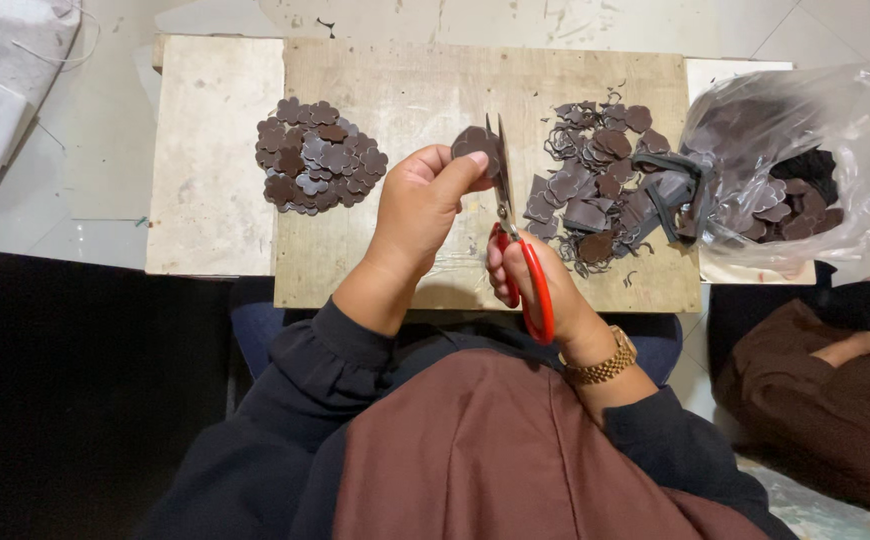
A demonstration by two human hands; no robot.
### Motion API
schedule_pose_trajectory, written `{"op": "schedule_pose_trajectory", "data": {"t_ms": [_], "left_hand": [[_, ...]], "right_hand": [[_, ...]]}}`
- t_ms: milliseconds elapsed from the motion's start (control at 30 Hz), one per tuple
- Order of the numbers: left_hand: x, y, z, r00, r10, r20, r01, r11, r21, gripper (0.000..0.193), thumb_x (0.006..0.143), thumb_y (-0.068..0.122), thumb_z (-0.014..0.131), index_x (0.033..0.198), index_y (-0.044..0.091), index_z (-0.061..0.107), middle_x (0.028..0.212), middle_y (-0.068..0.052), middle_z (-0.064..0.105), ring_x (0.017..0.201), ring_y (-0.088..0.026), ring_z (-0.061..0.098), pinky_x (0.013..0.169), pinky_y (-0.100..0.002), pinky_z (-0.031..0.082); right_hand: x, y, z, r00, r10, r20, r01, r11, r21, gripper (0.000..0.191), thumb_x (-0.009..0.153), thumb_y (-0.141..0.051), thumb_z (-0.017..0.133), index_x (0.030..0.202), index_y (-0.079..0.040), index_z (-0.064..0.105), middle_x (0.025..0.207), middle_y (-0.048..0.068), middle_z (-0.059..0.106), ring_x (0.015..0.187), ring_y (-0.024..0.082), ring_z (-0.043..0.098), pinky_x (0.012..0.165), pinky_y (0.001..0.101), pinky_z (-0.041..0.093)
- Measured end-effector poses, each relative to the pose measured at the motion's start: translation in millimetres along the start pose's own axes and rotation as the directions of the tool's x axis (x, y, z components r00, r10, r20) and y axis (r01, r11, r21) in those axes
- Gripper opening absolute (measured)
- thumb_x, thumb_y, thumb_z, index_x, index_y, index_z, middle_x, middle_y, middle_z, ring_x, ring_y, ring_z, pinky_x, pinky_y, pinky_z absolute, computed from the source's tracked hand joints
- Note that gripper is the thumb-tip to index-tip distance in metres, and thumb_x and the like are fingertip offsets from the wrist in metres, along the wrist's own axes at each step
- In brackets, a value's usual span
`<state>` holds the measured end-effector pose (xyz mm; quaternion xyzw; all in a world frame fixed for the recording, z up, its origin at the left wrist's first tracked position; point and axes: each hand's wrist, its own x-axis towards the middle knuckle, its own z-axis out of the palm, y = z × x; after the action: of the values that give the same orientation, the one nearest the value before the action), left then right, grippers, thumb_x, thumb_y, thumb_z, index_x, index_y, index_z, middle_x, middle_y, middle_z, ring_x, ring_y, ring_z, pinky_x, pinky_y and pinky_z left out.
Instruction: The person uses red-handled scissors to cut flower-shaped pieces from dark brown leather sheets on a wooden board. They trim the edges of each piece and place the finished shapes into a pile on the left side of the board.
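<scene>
- Left hand (pixel 417 205) pinches a small dark brown cut-out piece (pixel 476 146) between thumb and fingertips, held up above the wooden surface (pixel 395 90), roughly over its middle.
- Right hand (pixel 530 280) is closed through the red loops of the scissors (pixel 515 235); blades point away from the person and sit right at the piece's right edge, touching or just about to bite. Can't tell how far the blades are parted.
- The piece looks thin, flat and light, likely leather or a similar sheet: semi-stiff, since it keeps its shape in a pinch grip with no droop. Probably not fragile, but small enough to twist or slip if held loosely.
- Best hold, in my judgement: on the side away from the blades, thumb on one face, fingers behind, as it is now. That leaves the cutting edge free and lets the piece be turned.
- Risk: the fingertips sit near the blade line.
- Pile of trimmed scalloped pieces (pixel 320 155) lies on the surface to the left, well apart from the hands.
- Rough heap of uncut pieces and offcut strips (pixel 605 175) lies to the right, just beside the scissors.
- Clear plastic bag (pixel 805 170) with more dark pieces sits at the surface's far right edge.
- Gold-coloured wristwatch (pixel 603 365) on the right wrist.
</scene>
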<state>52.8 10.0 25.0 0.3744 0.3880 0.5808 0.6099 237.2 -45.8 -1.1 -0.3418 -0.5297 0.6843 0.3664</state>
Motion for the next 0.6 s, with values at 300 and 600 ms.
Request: {"op": "schedule_pose_trajectory", "data": {"t_ms": [300, 600], "left_hand": [[0.4, 1.4, -0.1, 1.000, -0.001, 0.024, 0.000, 0.998, 0.055, 0.014, 0.091, 0.013, 0.072, 0.085, -0.001, 0.069, 0.084, -0.007, 0.075, 0.079, -0.013, 0.072, 0.075, -0.025, 0.057], [-1.0, 0.2, 2.2, 1.000, 0.007, 0.027, -0.009, 0.997, 0.070, 0.016, 0.091, 0.014, 0.071, 0.088, -0.001, 0.071, 0.085, -0.006, 0.074, 0.078, -0.012, 0.071, 0.076, -0.025, 0.057]], "right_hand": [[-2.5, -4.1, -8.3, 0.996, -0.051, 0.072, 0.054, 0.997, -0.051, 0.052, 0.102, -0.059, 0.053, 0.104, -0.007, 0.052, 0.082, -0.002, 0.047, 0.066, 0.007, 0.041, 0.057, 0.0210, 0.036], [-6.0, -6.6, -9.2, 0.997, 0.030, 0.069, -0.034, 0.998, 0.058, 0.053, 0.100, -0.063, 0.053, 0.099, -0.009, 0.052, 0.079, -0.005, 0.045, 0.067, 0.006, 0.041, 0.057, 0.0210, 0.035]]}}
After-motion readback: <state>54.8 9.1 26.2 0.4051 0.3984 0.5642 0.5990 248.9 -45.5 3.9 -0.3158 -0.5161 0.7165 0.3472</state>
